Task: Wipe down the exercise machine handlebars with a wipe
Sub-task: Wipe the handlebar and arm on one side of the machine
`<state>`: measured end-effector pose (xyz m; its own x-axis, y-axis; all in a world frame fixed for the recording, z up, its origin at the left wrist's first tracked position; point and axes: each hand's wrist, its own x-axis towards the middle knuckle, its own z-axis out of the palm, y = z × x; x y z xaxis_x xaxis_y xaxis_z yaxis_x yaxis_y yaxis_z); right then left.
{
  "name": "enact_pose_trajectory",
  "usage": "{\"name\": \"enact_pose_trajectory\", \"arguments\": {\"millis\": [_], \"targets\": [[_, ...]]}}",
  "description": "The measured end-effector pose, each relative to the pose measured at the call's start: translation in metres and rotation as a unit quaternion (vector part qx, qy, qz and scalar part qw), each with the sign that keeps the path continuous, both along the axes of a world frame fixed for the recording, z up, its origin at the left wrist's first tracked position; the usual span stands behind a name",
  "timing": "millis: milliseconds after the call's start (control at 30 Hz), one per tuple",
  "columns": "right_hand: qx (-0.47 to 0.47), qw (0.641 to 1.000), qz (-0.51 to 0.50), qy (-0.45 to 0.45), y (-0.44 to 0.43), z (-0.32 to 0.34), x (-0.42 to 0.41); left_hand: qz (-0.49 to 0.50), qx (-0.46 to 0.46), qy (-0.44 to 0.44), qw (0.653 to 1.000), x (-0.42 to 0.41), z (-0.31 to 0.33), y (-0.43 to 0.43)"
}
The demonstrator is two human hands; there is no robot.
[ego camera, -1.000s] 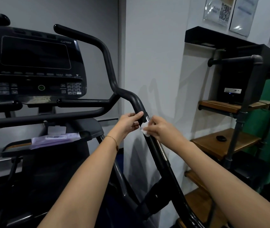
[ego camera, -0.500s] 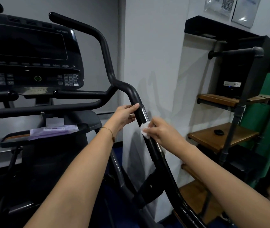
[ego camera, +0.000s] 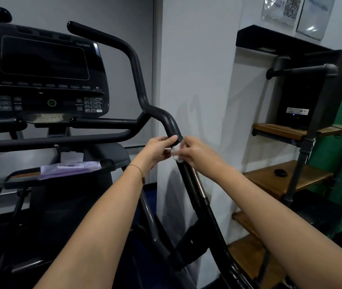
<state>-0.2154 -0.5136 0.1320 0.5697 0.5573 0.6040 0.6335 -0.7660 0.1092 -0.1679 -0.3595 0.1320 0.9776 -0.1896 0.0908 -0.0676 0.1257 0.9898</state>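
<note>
Sliding back up since half a second ago, the right hand's wipe now sits close beside the left hand. Leftmost, a glossy black console (ego camera: 40, 67) stands dark above a grey tray (ego camera: 19, 178) carrying a lilac wipe packet (ego camera: 70, 168). The left hand (ego camera: 157, 150) lies against the matte black tubular handlebar (ego camera: 170, 124), fingers (ego camera: 171, 139) nearly straight, steadying rather than clasping. Just right of it, the crumpled white wipe (ego camera: 176, 153) presses on the tube below its bend, pinched in the right hand (ego camera: 197, 154). Mid-scrub, I judge; next calls for a longer stroke down toward the shiny metal band (ego camera: 198, 180). Brown wooden shelves (ego camera: 287, 180) stand beyond.
</note>
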Motion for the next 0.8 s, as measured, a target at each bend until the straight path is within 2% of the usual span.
{"name": "enact_pose_trajectory", "arguments": {"millis": [167, 300, 333, 400, 467, 500, 567, 667, 800], "targets": [[-0.005, 0.998, 0.052, -0.037, -0.018, -0.035, -0.024, 0.025, 0.028, -0.003, 0.999, -0.004, 0.002, -0.001], [-0.048, 0.996, 0.067, 0.026, -0.050, -0.079, -0.062, 0.036, 0.053, -0.004, 0.998, -0.005, 0.004, 0.001], [-0.019, 0.996, 0.070, 0.043, -0.054, -0.079, -0.061, 0.043, 0.063, -0.008, 0.997, -0.006, 0.004, 0.000], [0.136, 0.984, 0.067, 0.093, -0.052, -0.063, -0.051, 0.088, 0.091, -0.027, 0.992, -0.007, 0.006, -0.004], [0.317, 0.941, 0.031, 0.117, -0.046, -0.043, -0.033, 0.174, 0.150, -0.083, 0.970, -0.009, 0.008, -0.007], [0.375, 0.918, 0.019, 0.130, -0.041, -0.035, -0.025, 0.211, 0.181, -0.121, 0.953, -0.012, 0.009, -0.008], [0.408, 0.901, 0.019, 0.144, -0.027, -0.025, -0.011, 0.252, 0.212, -0.184, 0.926, -0.017, 0.009, -0.011], [0.399, 0.904, 0.016, 0.153, -0.006, -0.018, 0.013, 0.248, 0.238, -0.217, 0.914, -0.018, 0.008, -0.014], [0.471, 0.858, 0.042, 0.200, 0.005, 0.002, 0.033, 0.231, 0.273, -0.223, 0.907, -0.013, 0.006, -0.015]]}}
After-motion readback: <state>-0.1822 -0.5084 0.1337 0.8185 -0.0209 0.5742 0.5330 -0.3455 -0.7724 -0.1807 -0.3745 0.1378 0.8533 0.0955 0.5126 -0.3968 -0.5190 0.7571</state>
